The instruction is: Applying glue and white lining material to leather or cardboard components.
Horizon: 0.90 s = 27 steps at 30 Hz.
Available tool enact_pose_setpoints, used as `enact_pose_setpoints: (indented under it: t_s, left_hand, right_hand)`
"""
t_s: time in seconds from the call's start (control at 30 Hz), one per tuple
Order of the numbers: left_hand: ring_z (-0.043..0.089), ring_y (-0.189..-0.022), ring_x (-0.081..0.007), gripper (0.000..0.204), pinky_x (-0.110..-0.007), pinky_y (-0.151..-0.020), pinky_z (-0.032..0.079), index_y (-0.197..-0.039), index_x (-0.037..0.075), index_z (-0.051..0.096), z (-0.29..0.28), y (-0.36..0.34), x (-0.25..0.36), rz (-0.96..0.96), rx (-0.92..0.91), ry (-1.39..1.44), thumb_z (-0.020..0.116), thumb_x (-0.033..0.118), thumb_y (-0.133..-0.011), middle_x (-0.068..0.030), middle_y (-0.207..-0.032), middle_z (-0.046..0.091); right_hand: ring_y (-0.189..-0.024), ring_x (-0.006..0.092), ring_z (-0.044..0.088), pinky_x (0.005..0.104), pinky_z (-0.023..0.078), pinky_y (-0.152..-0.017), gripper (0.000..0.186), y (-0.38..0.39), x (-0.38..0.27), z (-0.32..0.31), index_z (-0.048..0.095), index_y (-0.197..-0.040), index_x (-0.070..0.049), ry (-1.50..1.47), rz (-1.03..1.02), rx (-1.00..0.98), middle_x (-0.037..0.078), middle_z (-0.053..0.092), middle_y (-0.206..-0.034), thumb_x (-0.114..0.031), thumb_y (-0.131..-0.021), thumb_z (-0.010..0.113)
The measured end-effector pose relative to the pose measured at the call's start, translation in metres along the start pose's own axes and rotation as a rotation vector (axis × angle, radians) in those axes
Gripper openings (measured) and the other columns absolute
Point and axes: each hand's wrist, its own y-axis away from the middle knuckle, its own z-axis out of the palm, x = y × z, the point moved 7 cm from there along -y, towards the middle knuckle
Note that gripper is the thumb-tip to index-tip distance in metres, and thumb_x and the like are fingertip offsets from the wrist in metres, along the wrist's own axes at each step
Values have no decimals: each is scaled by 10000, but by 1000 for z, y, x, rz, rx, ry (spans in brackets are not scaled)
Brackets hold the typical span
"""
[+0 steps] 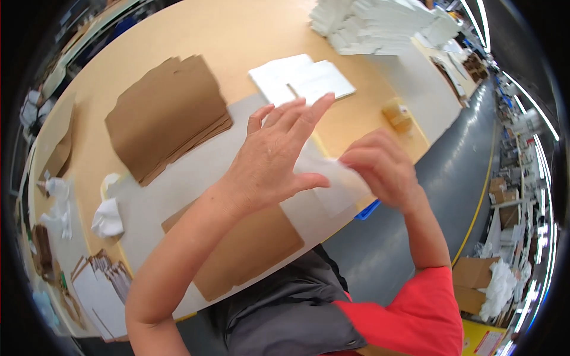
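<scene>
My left hand (270,151) is raised over the table with its fingers spread and nothing in it. To its right, my right hand (386,172) is slightly smeared by motion, its fingers pinched on a thin, see-through white sheet (338,187). That sheet hangs by the table's front right edge, and its far outline is blurred. Below my left forearm a brown paper piece (252,252) lies flat, partly hidden by the arm. Beyond my hands rests a small pile of white sheets (303,77) with a short dark strip on top.
A stack of brown paper pieces (169,115) lies at the left. Far back is a large heap of white pieces (380,26). A yellowish container (398,115) stands near the right edge. Crumpled white material (108,216) and white-and-brown pieces (98,293) are at the left.
</scene>
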Motion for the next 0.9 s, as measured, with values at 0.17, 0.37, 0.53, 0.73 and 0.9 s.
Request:
enact_pose_setpoints:
  t_s: [0.17,0.37,0.53,0.73,0.9]
  left_hand:
    - [642,-939,-193,456,-401,-1036,395,-1212,130,679,8,-3,13,97,-386,53,791,127,-770,-30,-934,666]
    - [656,-714,-246,183,-310,-656,511,-1031,59,736,-34,-8,60,-43,-403,174,718,59,-849,-85,-857,697]
    - [717,-735,-226,185,-266,-662,516,-1066,-25,697,-80,-10,85,-299,-333,209,669,31,-891,-171,-828,707]
    - [715,-813,-159,219,-261,-728,562,-1166,-63,656,-125,1,103,-514,-203,298,603,20,-971,-107,-972,738]
    - [700,-729,-136,259,-251,-633,570,-1188,-28,645,-158,20,112,-533,53,297,632,129,-981,-85,-910,717]
  right_hand:
    - [-772,235,617,323,511,-682,257,-8,-40,-22,719,-951,-57,23,-145,33,70,672,-906,20,-706,724]
    - [-815,207,620,301,516,-722,252,-8,-50,-44,684,-1075,-52,-172,-131,106,74,669,-962,49,-844,685]
    - [-1080,160,557,323,467,-926,556,30,-3,-28,436,-1367,-46,-861,392,492,96,579,-1262,-368,-971,655]
    - [-1262,218,457,394,365,-1072,721,74,-19,61,310,-1495,-64,-1403,600,441,106,404,-1481,-375,-933,637]
    - [-1285,235,479,435,343,-1117,1119,71,-61,120,236,-1543,-50,-1773,708,249,106,441,-1469,-557,-744,833]
